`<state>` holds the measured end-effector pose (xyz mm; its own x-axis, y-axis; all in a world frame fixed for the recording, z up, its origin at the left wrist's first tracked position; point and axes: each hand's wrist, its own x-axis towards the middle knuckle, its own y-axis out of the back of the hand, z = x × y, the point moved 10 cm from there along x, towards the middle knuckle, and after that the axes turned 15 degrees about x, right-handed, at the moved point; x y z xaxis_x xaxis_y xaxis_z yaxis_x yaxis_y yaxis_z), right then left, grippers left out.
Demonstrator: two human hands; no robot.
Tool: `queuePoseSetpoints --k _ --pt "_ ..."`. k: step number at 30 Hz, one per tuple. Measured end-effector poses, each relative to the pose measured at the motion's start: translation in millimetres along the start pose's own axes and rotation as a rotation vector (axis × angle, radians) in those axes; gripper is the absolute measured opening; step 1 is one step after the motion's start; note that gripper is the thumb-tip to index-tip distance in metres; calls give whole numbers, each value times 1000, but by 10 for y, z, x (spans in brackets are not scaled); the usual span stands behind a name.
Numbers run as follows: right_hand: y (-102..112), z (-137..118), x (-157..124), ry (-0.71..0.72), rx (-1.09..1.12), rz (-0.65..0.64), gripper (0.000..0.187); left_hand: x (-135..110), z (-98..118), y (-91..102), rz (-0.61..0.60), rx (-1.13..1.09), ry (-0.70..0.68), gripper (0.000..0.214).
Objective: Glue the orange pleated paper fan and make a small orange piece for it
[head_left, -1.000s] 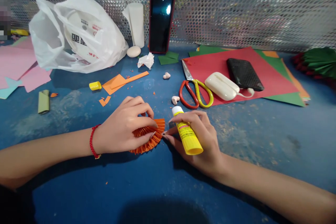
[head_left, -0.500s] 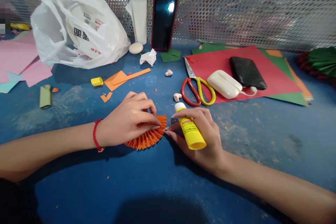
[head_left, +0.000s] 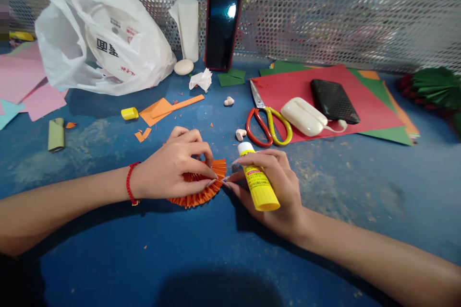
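A pleated orange paper fan (head_left: 196, 197) lies on the blue table, partly covered by my left hand (head_left: 183, 160). The left thumb and fingers pinch its folds near the right edge. My right hand (head_left: 275, 184) has a yellow glue stick (head_left: 260, 184) tucked between index finger and palm, its white end pointing away from me. Its other fingertips touch the fan's right edge, close to the left fingertips. Just beyond the glue stick lie scissors (head_left: 269, 127) with one red and one yellow handle, and a white earbud (head_left: 240, 135).
A yellow cap (head_left: 129, 113), orange paper scraps (head_left: 156, 110) and a green lighter (head_left: 56, 134) lie at left. A white plastic bag (head_left: 108, 43) and an upright phone (head_left: 223, 29) stand behind. Red paper (head_left: 349, 86) at right carries a white case (head_left: 304, 116) and a black box (head_left: 334, 100).
The view has shifted slightly, so everything sits a little further left. Both hands stay at the fan's right edge; the left fingertips have moved slightly along the folds.
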<state>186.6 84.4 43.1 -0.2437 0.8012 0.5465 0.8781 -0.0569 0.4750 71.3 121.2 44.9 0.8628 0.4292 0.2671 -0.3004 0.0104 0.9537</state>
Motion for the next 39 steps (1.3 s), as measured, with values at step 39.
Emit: queuePoseSetpoints --k 39 --pt "-11 9 20 -17 -1 -8 38 3 -5 -7 -38 2 88 20"
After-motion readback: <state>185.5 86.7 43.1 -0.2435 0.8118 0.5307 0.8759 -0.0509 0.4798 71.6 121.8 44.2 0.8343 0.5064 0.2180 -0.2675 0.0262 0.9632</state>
